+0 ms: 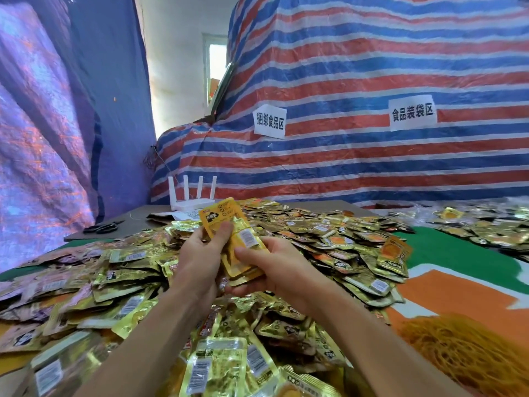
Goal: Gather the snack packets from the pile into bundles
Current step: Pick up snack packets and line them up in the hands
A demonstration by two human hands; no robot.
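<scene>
- Both hands grip one bundle: your left hand (200,253) pinches the top packet (217,217) under the thumb. Your right hand (272,270) cradles the yellow stack (243,250) from below, thumb on top.
- Snack packet pile (329,239) lies on the table directly under and beyond your hands.
- Heap of yellow bands (463,348) sits near your right forearm, probably the ties.
- Slide the top packet flush and square the edges before banding, since the foil looks slippery.

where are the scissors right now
In the head view, the black scissors lie at the left on the grey board, left of the white router and just behind the packet pile.
</scene>
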